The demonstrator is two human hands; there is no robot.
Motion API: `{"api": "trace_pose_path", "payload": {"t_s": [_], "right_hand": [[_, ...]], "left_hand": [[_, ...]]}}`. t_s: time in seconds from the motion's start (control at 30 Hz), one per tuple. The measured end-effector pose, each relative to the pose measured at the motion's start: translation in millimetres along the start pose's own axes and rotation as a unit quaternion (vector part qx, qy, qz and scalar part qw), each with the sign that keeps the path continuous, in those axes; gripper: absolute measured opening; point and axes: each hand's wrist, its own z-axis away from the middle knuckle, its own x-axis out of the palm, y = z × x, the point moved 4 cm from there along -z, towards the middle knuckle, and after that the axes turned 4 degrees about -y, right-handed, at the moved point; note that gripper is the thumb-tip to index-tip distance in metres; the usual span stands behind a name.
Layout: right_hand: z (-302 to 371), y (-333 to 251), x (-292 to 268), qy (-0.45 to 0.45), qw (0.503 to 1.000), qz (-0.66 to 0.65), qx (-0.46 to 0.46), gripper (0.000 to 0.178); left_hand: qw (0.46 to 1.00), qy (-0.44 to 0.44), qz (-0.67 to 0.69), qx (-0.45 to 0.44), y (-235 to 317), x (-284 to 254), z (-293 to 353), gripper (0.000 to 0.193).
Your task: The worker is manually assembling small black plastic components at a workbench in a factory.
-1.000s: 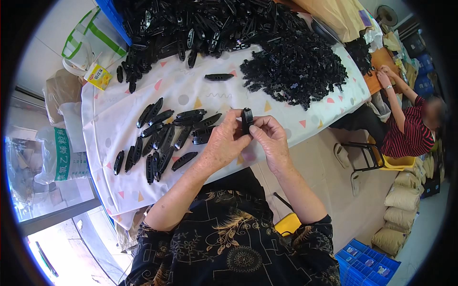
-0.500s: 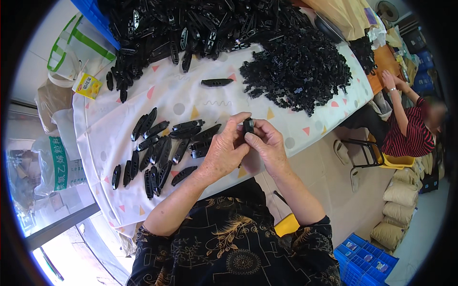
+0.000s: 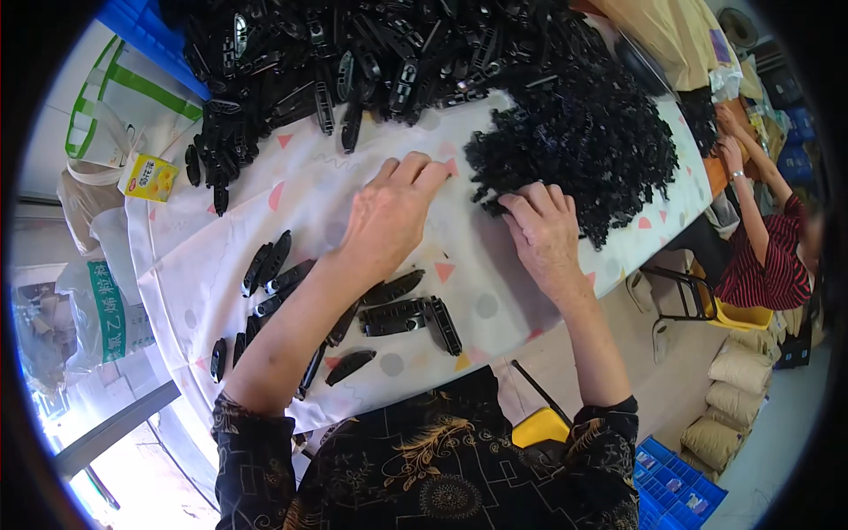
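Note:
My left hand (image 3: 393, 208) is over the middle of the cloth, its fingers curled together and pointing down. They cover the spot where a single long black plastic part lay; whatever they hold is hidden. My right hand (image 3: 546, 238) reaches to the near edge of a heap of small black plastic pieces (image 3: 574, 132). Its fingers are bent together, with dark bits by the tips, and I cannot make out what is between them. Below my left wrist, a long black part (image 3: 443, 325) lies beside another black part (image 3: 393, 318); my forearm hides some of this group.
A big pile of long black parts (image 3: 309, 53) fills the far side of the patterned cloth (image 3: 291, 190). At the left edge stands a yellow box (image 3: 150, 178). Blue crates (image 3: 676, 486) are on the floor at right. Another person (image 3: 764, 261) works at a brown table.
My hands were together around a black part; now they are apart and farther forward. A long part has appeared at the right end of the near group. The lone part is covered.

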Motion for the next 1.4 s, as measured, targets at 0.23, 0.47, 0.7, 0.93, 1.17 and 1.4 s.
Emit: {"api": "trace_pose_path", "payload": {"t_s": [0.23,0.47,0.7,0.93,1.17,1.4], "right_hand": [[-10,1,4,-0.033,0.991,0.073,-0.104,0.020],[-11,1,5,-0.043,0.987,0.104,-0.115,0.014],[-15,10,5,0.001,1.000,0.016,-0.003,0.012],[-3,32,-1,0.068,0.914,-0.372,0.146,0.005],[10,18,-17,0.054,0.802,-0.549,0.227,0.006],[22,-6,-26,0.016,0.819,-0.538,0.197,0.008]], "left_hand": [[0.974,-0.200,-0.108,0.007,0,0,-2,0.030],[0.981,-0.180,-0.033,-0.069,-32,-27,-11,0.025],[0.958,-0.158,-0.137,-0.197,-97,-16,-41,0.028],[0.971,-0.054,-0.014,-0.233,-95,-22,-8,0.026],[0.803,-0.034,0.540,-0.248,19,-13,25,0.032],[0.697,-0.042,0.680,-0.225,72,27,28,0.033]]}}
